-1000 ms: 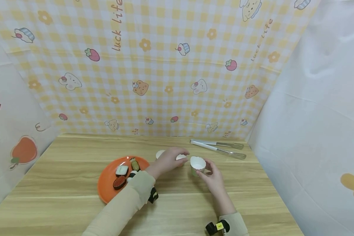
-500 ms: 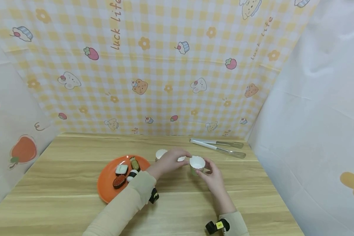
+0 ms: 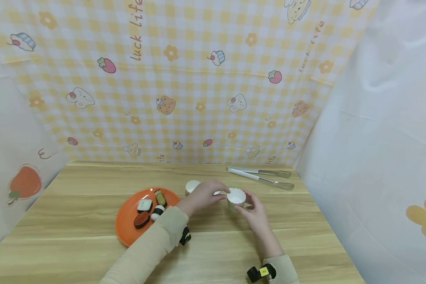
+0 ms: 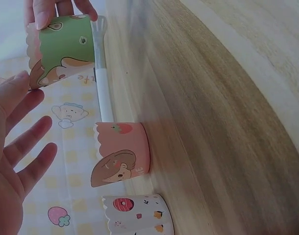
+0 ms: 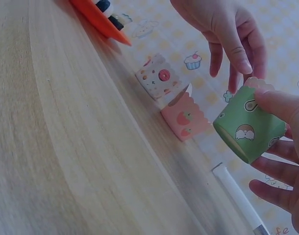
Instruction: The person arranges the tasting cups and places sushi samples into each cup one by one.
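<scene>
On the left part of the wooden table (image 3: 67, 213), an orange plate (image 3: 127, 221) is seen, partly covered by the beige left sleeve (image 3: 152, 240). Four sushi pieces (image 3: 157, 212) are grouped on it: one topped in white and pale green, one in red, one olive-yellow, and one white and wrapped with a dark band. Right of the plate, a white patterned cup (image 4: 139, 215) is stood upright on the table, and just beside it a pink cup (image 4: 132, 147), mostly hidden from the head camera by the left hand (image 3: 204, 196). That hand is stretched to the left side of a green cup (image 3: 236, 196); its thumb and forefinger are brought to the scalloped rim and the other fingers are spread, but whether the rim is pinched or merely touched cannot be told. The green cup, printed with avocados, is held above the table by the right hand (image 3: 255, 213), whose thumb and fingers are clamped round its right side. Farther back, toward the right, tongs (image 3: 246, 174) with white handles and metal ends are laid, their arms apart.
</scene>
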A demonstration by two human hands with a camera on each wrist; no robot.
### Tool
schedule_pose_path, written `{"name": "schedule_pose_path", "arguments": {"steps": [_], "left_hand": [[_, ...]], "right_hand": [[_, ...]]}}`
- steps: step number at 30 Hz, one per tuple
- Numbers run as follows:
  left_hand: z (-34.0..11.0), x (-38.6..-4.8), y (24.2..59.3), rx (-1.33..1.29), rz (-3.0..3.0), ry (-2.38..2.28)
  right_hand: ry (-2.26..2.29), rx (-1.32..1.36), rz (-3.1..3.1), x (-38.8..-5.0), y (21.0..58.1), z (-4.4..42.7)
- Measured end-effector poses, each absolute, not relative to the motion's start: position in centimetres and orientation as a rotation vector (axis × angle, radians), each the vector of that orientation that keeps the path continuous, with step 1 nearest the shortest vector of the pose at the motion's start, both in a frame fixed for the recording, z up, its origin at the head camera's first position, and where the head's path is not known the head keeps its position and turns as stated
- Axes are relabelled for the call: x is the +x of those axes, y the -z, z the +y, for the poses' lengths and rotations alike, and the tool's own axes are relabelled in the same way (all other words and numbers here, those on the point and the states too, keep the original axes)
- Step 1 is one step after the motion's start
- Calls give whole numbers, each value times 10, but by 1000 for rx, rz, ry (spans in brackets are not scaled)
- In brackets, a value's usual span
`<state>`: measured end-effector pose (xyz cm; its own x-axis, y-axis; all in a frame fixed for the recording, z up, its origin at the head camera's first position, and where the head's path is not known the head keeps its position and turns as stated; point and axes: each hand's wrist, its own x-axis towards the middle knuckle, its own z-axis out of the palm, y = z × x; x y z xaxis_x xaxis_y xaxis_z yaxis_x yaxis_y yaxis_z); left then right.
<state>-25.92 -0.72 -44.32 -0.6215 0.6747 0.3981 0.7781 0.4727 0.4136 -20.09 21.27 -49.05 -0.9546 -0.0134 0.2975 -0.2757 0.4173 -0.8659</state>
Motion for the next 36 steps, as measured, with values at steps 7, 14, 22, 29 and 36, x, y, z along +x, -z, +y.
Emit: {"name": "schedule_pose_path", "arguments": {"steps": [7, 14, 22, 29, 36], "left_hand": [[-7, -259, 441, -1257, -2518, 848], [-7, -259, 441, -1248, -2535, 836], [-8, -259, 442, -1263, -2516, 836], [-8, -260, 443, -1264, -2503, 840], [-8, -259, 444, -1264, -2499, 822]], "right_hand": [[-1550, 275, -2407, -201, 488, 212], [-1546, 282, -2427, -201, 487, 212], [-1553, 282, -2436, -199, 484, 211], [-1552, 278, -2428, -199, 484, 211], [-1545, 289, -2441, -198, 486, 212]]}}
